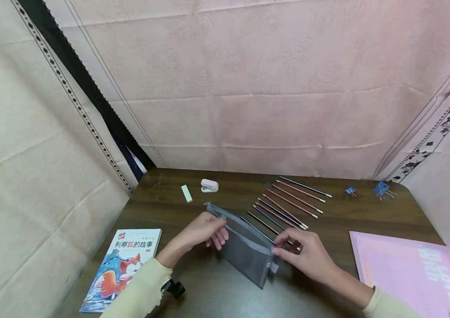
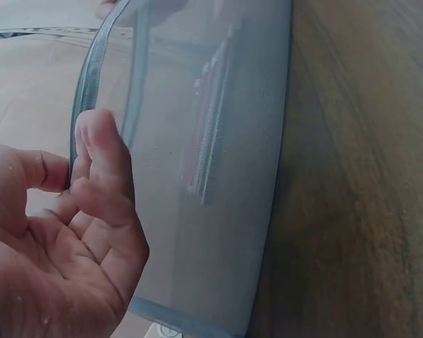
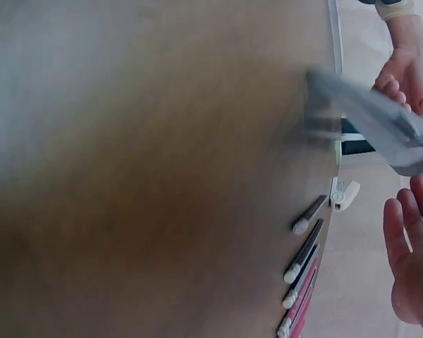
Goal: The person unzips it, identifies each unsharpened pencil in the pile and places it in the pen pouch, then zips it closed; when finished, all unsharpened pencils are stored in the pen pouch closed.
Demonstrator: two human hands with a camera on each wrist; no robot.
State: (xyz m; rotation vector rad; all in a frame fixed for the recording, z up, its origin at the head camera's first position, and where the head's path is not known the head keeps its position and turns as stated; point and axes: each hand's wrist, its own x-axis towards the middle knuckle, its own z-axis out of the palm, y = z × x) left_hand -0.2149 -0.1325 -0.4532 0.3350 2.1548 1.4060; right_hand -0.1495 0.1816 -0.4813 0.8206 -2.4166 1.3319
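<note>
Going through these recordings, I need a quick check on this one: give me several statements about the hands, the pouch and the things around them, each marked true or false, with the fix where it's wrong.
1. The left hand and the right hand both hold the grey pouch. True.
2. The pouch's top is closed flat. False: its top edges gape apart.
3. The book lies right of the pouch. False: it lies to the left.
4. Two blue binder clips lie to the right of the pencils. True.
5. All the pencils are one colour. False: some are reddish, others dark.
6. A pale green strip lies left of the white stapler. True.
</note>
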